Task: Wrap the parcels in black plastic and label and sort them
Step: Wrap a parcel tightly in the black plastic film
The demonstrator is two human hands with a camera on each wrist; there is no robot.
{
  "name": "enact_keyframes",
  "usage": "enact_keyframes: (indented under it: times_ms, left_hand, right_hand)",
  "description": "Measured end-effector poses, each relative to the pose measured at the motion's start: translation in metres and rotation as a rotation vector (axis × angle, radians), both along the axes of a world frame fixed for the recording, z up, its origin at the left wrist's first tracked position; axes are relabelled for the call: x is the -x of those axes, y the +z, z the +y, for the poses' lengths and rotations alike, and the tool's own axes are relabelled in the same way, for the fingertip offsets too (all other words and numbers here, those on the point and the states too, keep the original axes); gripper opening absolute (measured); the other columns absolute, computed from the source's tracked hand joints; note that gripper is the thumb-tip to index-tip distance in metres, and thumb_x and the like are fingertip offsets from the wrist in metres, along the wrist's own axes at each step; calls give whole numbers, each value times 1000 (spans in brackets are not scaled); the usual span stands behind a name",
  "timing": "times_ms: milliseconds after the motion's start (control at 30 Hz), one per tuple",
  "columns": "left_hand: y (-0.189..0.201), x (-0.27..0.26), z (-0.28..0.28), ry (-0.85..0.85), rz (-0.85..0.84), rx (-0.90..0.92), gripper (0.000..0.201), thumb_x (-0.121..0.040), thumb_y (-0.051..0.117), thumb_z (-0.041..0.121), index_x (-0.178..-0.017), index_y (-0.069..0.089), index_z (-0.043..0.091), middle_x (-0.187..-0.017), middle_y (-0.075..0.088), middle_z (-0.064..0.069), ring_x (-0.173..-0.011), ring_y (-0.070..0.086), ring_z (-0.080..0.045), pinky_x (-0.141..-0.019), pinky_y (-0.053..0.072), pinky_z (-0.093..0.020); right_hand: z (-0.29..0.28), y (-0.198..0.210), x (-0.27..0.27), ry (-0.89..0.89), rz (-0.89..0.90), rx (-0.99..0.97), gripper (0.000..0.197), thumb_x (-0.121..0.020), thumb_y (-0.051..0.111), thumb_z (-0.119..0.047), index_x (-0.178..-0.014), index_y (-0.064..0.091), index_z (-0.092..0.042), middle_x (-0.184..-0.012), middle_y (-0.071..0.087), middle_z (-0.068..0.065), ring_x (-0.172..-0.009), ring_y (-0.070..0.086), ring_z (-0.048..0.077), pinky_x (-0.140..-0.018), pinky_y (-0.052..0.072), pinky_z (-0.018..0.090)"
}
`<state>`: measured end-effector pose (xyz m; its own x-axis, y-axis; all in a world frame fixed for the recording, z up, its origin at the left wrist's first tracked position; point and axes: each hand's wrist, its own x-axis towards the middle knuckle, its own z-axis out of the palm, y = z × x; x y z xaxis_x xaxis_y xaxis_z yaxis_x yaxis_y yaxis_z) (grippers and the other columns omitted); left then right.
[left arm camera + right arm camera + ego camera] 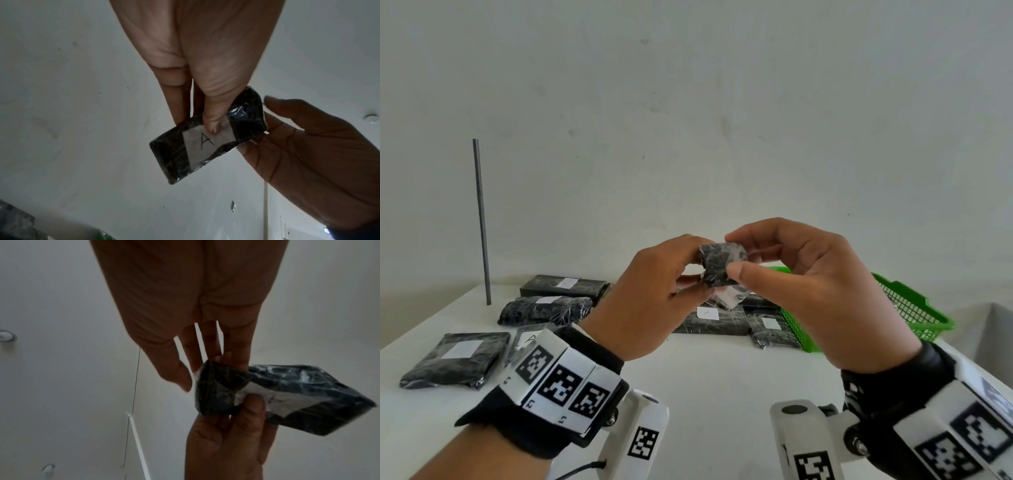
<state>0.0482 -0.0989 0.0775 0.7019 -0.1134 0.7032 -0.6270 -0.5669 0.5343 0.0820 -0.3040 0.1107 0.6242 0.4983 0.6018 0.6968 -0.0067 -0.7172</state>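
I hold a small parcel (722, 263) wrapped in black plastic up above the white table (722, 377), between both hands. My left hand (690, 270) pinches its left end. In the left wrist view the left thumb (211, 116) presses on a white label (205, 142) marked "A" on the parcel (170, 155). My right hand (734, 257) grips the right end, thumb in front and fingers above and behind. The right wrist view shows the right fingers (236, 350) behind the parcel (308, 386) and the left hand (226, 443) below it.
Several black-wrapped parcels with white labels lie on the table: a group at the left (458, 359) and another at the back centre (712, 325). A green mesh basket (914, 308) stands at the right. An upright grey rod (481, 222) rises at the back left.
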Motion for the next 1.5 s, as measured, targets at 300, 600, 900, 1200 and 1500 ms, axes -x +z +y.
enact_keyframes:
  times_ms: [300,600,900,1200,1500]
  left_hand:
    - [4,4,-3,37,-68,-111,39,-93,71,-4,-114,62,28,-105,65,17,-102,66,3,-85,54,-9]
    - [5,6,-2,55,-77,-124,38,-92,68,-7,-122,67,17,-112,68,9,-105,69,-9,-90,60,-22]
    - [6,8,5,26,29,-35,33,-94,71,-1,-120,69,19,-111,70,10,-113,66,-5,-88,59,-19]
    - [3,5,7,258,-12,-139,25,-95,71,37,-119,68,29,-111,70,17,-99,62,9,-85,51,-16]
    - [3,1,21,83,123,363,40,-68,88,28,-102,70,20,-97,76,2,-94,73,-18,-84,61,-30]
  right_hand:
    - [4,7,8,-72,-8,45,12,-84,82,-19,-93,79,-28,-88,77,-3,-76,76,22,-72,64,37]
    - [8,8,9,-108,-62,3,4,-87,82,-25,-86,79,-22,-82,77,2,-81,73,16,-73,60,26]
    - [3,3,0,-28,-30,-8,16,-97,71,-10,-103,80,-21,-92,81,-1,-87,76,13,-79,59,20]
    - [8,-7,-13,8,13,-106,27,-86,78,-2,-103,72,-23,-92,77,-1,-84,75,20,-77,63,38]
    - [7,-26,-35,-217,74,46,33,-88,65,0,-108,65,-27,-112,72,-3,-106,67,14,-99,54,40]
